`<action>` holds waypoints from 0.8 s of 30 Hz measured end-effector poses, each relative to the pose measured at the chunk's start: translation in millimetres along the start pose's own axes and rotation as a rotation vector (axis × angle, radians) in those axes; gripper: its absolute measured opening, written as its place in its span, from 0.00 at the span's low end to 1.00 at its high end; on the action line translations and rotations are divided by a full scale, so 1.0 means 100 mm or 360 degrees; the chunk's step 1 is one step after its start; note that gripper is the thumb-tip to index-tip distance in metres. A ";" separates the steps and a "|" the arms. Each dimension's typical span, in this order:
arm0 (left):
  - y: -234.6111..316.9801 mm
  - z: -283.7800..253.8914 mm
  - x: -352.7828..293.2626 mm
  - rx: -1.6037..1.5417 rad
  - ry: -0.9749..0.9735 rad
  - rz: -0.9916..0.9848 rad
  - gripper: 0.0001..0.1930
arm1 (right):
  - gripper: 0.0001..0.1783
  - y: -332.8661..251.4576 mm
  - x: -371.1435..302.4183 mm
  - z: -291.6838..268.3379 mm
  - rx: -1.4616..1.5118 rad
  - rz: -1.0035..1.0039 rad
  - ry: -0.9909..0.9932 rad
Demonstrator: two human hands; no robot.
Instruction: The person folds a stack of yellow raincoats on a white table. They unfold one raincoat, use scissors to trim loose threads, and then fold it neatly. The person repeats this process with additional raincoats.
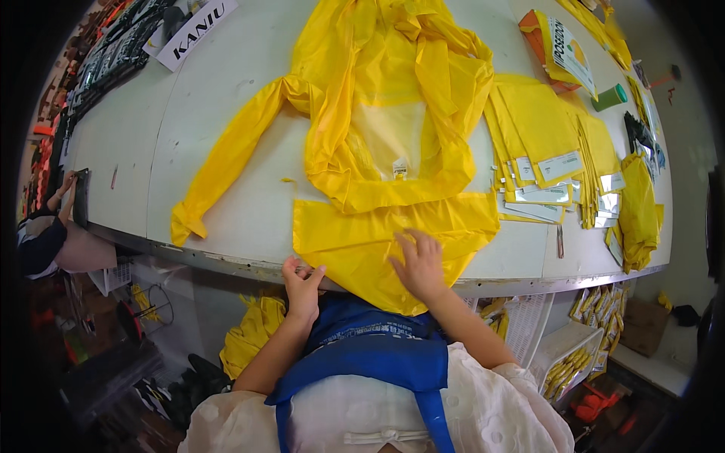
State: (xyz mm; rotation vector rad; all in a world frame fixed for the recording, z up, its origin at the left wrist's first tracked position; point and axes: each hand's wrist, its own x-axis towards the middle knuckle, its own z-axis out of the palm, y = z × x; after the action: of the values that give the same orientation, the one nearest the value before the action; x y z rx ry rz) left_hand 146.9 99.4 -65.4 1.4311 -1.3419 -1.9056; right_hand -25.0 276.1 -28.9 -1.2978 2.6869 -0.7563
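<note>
A yellow raincoat [325, 113] lies spread on the table in front of me, its hood end toward the far side and one sleeve reaching left. Its near part, a flat yellow panel [355, 234], drapes over the table's front edge toward my lap. On this panel rests my right hand [421, 268], fingers spread and apart, holding nothing visible. At the panel's lower left border, by the table edge, my left hand [302, 291] has its fingers curled in toward the thumb. Whatever lies between them is too small to make out.
Flat yellow packets with white labels [559, 166] overlap on the right, near a folded yellow bundle [640, 211] and a green cup [610, 98]. An orange-and-yellow package [563, 57] stands behind. Black packages [113, 64] are piled far left. Another person [57, 241] works at the left edge.
</note>
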 end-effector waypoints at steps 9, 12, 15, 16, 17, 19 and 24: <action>0.65 0.49 -0.27 0.0813 -0.0748 0.0600 0.29 | 0.16 0.73 1.84 0.30 0.0178 0.0241 -0.0636; 0.55 0.95 -0.20 0.1622 -0.1481 0.1182 0.30 | 0.17 0.91 1.99 0.40 0.0484 0.0330 -0.0603; 0.23 1.27 -0.04 0.2046 -0.1558 0.0911 0.30 | 0.15 0.94 1.88 0.21 0.1248 0.0571 -0.0528; 0.25 1.34 0.03 0.2076 -0.1610 0.0817 0.29 | 0.14 0.97 1.79 0.09 0.1588 0.0716 -0.0477; 0.28 1.36 0.08 0.2101 -0.1658 0.0708 0.28 | 0.13 0.90 1.64 -0.09 0.1267 0.0627 -0.0152; 0.24 1.37 0.13 0.2127 -0.1654 0.0952 0.25 | 0.14 0.95 1.09 -0.35 0.0577 0.0468 0.0497; 0.39 1.39 0.27 0.2016 -0.1616 0.1511 0.14 | 0.30 1.27 -0.52 -0.11 0.0302 0.1249 0.0846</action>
State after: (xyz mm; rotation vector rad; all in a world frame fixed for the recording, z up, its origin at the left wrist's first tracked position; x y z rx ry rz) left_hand 3.5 123.8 -43.8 -0.2728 -3.1766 -0.9410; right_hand -85.8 385.7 -84.6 0.0712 3.0045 -1.2869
